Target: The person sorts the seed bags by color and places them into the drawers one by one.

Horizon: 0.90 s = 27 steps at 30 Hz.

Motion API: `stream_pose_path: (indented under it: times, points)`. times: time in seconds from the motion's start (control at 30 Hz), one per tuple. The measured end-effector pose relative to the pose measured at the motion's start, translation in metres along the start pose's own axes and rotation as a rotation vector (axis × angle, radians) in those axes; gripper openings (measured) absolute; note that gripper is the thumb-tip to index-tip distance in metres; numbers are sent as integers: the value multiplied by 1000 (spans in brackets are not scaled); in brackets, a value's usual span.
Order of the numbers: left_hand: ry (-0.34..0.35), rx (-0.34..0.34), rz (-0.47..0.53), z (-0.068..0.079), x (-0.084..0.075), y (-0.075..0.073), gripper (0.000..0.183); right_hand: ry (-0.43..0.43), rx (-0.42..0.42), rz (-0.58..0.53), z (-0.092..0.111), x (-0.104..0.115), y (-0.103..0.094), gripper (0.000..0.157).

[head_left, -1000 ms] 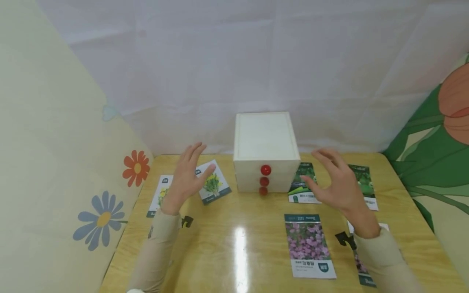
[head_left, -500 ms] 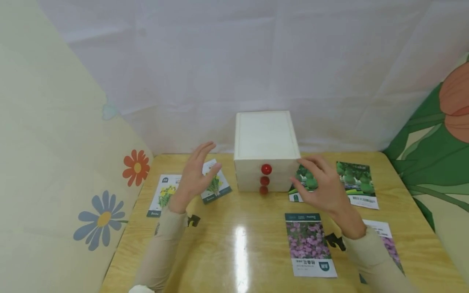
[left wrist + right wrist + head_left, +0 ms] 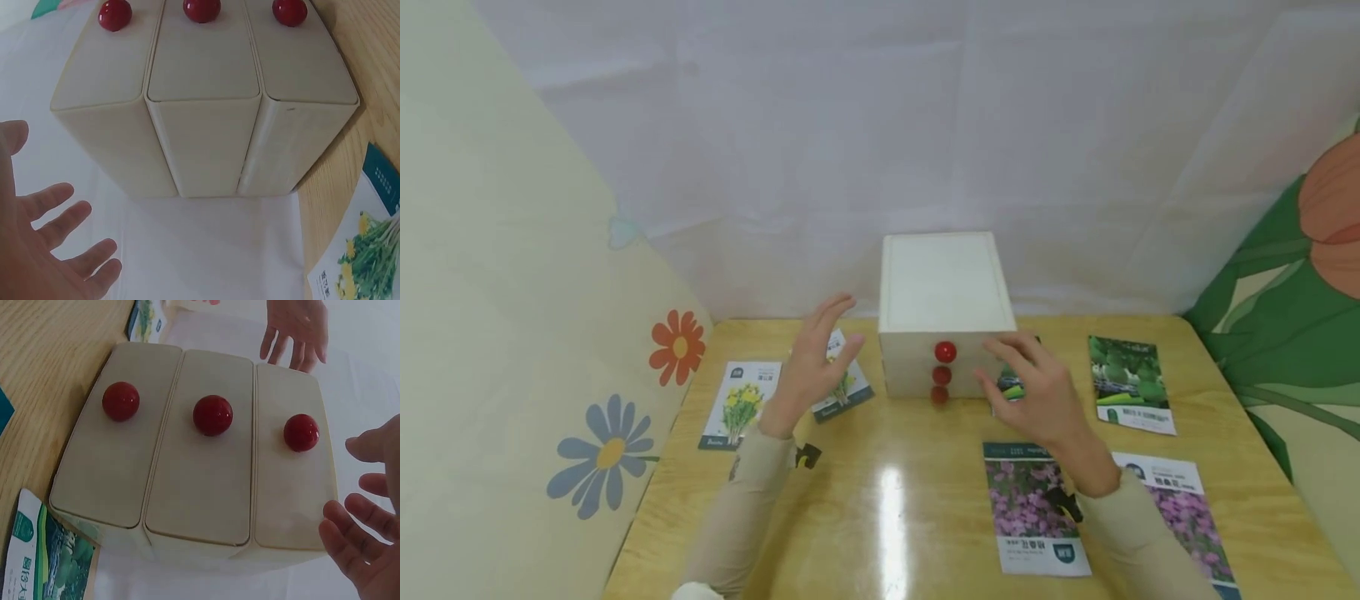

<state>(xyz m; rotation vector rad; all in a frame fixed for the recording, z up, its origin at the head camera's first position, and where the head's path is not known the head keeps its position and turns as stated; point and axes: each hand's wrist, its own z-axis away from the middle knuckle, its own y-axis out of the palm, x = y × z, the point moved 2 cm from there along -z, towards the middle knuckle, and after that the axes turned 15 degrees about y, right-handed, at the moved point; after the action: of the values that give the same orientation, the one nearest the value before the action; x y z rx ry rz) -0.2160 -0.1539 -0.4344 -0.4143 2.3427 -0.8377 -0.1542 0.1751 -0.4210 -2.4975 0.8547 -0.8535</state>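
A white box of three stacked drawers stands at the table's back, each drawer front bearing a round red knob. My left hand hovers left of it, fingers extended and thumb apart, holding nothing. In the left wrist view the left fingers are away from the box side. My right hand is in front of the box's right front corner, thumb and fingers spread with nothing between them. The right fingers lie near the top drawer's edge in the right wrist view; whether they touch is unclear.
Two yellow-flower packets lie at left, one upright-printed packet and another packet partly behind my left hand. At right lie a green packet, another green packet beside the box, and purple-flower packets. A white cloth hangs behind.
My right hand has moved left and inward to the box's right front corner. My left hand has drifted right toward the box. The box and packets have stayed put.
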Motion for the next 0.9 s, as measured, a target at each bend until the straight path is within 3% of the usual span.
stream_pose_path:
  times: [0.23,0.43,0.57,0.77,0.9]
  points:
    - [65,-52,122,-7,-2,10,54,6,22,-20,3,7,10,41]
    - [89,-78,150,-15,-4,17,48,2,21,-14,4,12,20,43]
    - [81,-102,176,-19,-5,20,46,8,1,-19,4,14,28,42]
    - [21,-157,347,-22,-7,28,41,29,-22,3,5,17,36,39]
    - [9,-183,410,-26,-9,32,38,30,-31,25,5,17,40,34]
